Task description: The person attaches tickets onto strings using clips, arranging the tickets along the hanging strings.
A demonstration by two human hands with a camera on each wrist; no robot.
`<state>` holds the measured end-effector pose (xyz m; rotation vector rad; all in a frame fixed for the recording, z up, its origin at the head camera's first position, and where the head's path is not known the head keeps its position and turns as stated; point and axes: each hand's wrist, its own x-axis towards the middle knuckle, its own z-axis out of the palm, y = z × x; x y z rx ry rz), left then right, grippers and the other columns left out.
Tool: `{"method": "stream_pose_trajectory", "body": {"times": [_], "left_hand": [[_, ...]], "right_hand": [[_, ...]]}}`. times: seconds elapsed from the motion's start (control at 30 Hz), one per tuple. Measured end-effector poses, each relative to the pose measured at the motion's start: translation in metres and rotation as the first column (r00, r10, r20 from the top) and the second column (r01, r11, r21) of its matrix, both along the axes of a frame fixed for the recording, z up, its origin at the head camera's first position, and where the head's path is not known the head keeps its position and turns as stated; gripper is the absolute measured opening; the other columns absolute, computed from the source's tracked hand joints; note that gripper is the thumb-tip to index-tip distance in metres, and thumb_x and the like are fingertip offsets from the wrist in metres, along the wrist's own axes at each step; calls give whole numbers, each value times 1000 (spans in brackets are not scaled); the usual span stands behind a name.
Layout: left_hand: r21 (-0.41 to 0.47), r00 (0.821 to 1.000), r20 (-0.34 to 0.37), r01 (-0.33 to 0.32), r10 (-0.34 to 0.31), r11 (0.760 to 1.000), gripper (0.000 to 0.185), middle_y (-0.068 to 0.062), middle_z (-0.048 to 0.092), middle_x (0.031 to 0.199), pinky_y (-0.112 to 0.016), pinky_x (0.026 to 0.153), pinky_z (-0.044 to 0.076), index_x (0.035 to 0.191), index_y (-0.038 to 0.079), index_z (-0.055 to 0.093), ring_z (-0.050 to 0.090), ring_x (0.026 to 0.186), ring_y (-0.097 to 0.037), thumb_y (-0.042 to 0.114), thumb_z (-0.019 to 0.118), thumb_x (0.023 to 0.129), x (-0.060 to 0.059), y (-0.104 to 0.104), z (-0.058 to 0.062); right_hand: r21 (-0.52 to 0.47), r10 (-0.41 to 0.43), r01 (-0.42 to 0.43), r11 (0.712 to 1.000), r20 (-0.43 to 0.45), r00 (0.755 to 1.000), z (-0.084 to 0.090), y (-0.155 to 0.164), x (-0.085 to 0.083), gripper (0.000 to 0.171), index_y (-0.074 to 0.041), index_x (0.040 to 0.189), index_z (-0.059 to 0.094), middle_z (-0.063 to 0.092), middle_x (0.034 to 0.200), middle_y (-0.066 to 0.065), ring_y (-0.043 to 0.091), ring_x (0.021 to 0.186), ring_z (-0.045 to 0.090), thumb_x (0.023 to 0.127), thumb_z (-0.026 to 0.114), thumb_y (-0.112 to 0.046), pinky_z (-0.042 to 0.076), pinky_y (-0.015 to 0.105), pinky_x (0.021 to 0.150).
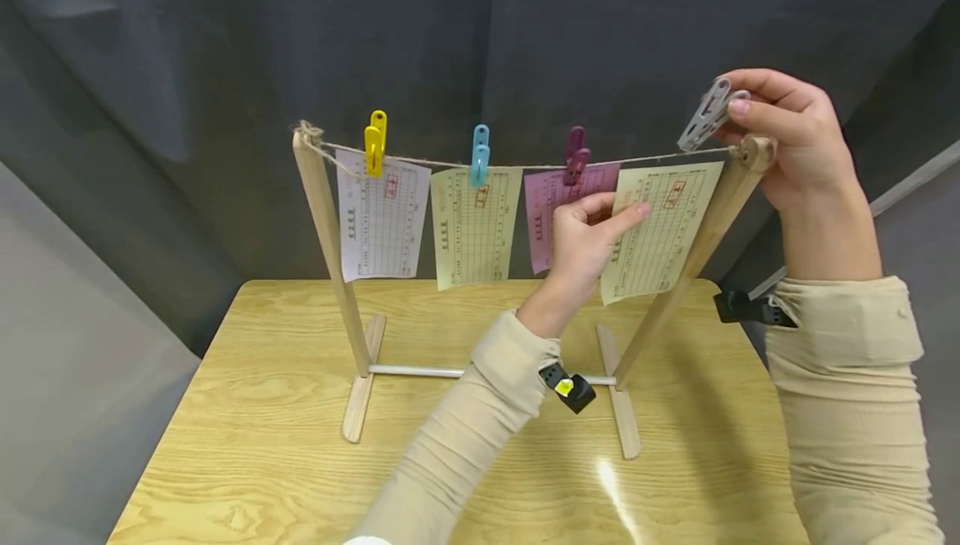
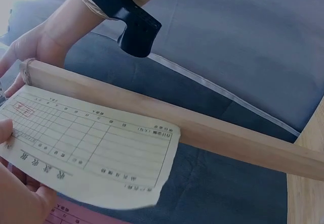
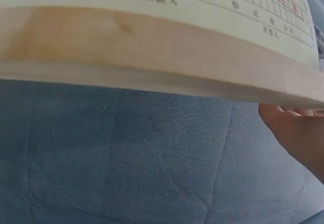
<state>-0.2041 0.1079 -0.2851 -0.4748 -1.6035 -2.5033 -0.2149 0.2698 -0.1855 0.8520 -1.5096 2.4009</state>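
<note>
My left hand (image 1: 581,241) pinches the left edge of a pale yellow receipt slip (image 1: 663,232), thumb in front and fingers behind. The slip's top edge lies along the twine (image 1: 536,167), close to the right wooden post (image 1: 720,212). Above that end of the twine, my right hand (image 1: 795,124) holds a grey clothespin (image 1: 703,116) between thumb and fingers, its tip pointing down toward the twine. In the left wrist view the slip (image 2: 96,148) overlaps the post (image 2: 152,110). The right wrist view has the right hand (image 3: 298,133) partly behind the post, its clothespin mostly hidden.
From the twine hang a white slip (image 1: 382,224) under a yellow clothespin (image 1: 375,145), a pale green slip (image 1: 476,237) under a blue one (image 1: 480,157), and a pink slip (image 1: 542,232) under a purple one (image 1: 576,157). The wooden frame stands on a table (image 1: 255,412) before dark curtains.
</note>
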Motion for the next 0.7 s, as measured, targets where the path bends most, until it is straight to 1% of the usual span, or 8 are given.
{"method": "stream_pose_trajectory", "body": {"times": [0.07, 0.13, 0.23, 0.4, 0.47, 0.57, 0.63, 0.7], "left_hand": [[4, 1000, 11, -10, 10, 1000, 15, -17, 66, 79, -18, 50, 43, 89, -10, 67, 55, 59, -5, -1, 70, 77, 0, 1, 2], [10, 1000, 20, -18, 18, 1000, 15, -16, 66, 78, -18, 49, 43, 89, -9, 67, 55, 58, -5, -1, 70, 77, -1, 2, 3], [31, 999, 28, -25, 24, 999, 15, -18, 66, 78, -18, 49, 42, 88, -10, 67, 55, 57, -5, -1, 70, 76, -2, 3, 5], [43, 999, 43, -18, 16, 999, 15, -19, 66, 80, -18, 51, 45, 89, -10, 67, 57, 59, -5, -1, 70, 76, -2, 5, 6], [33, 999, 51, -13, 12, 999, 16, -18, 67, 81, -18, 52, 46, 89, -10, 67, 58, 60, -6, 0, 70, 77, -1, 5, 5], [21, 998, 63, -11, 9, 1000, 15, -16, 67, 81, -18, 53, 46, 89, -9, 68, 59, 61, -6, 1, 70, 77, -2, 5, 3], [26, 998, 63, -11, 10, 1000, 15, -18, 67, 81, -18, 53, 47, 89, -9, 67, 59, 61, -6, 0, 70, 77, -3, 4, 1], [29, 998, 63, -14, 12, 999, 15, -18, 67, 82, -19, 53, 47, 89, -9, 67, 59, 61, -6, 0, 70, 77, -4, 4, 0]], "right_hand": [[-3, -16, 16, 1000, 7, 1000, 0, -1, -1, 17, 16, 93, 61, 64, 76, 17, 21, 58, 60, 84, 47, 16, 50, 22, 57], [-7, -53, 53, 999, 8, 999, 1, -3, -2, 15, 17, 91, 62, 63, 74, 17, 21, 56, 57, 84, 49, 15, 48, 22, 54], [-28, -88, 89, 996, 13, 996, 2, -5, -3, 11, 18, 88, 62, 63, 71, 17, 20, 50, 52, 81, 53, 16, 45, 20, 47], [-71, -90, 94, 993, 61, 994, 7, -2, -5, 8, 19, 82, 62, 64, 69, 19, 20, 47, 52, 78, 55, 20, 42, 21, 43], [-71, -85, 91, 993, 80, 993, 9, -1, -6, 8, 19, 81, 63, 64, 69, 19, 21, 47, 53, 76, 56, 21, 42, 22, 43], [-35, -104, 107, 994, 76, 992, 10, 0, -7, 8, 19, 79, 63, 65, 67, 19, 19, 44, 50, 74, 58, 22, 35, 19, 38], [-19, -118, 120, 993, 81, 990, 10, -1, -8, 9, 19, 79, 64, 65, 67, 18, 18, 43, 50, 73, 59, 23, 30, 19, 36], [-12, -144, 146, 989, 99, 985, 10, -1, -8, 9, 18, 79, 64, 65, 66, 18, 18, 43, 52, 72, 60, 22, 29, 18, 34]]}}
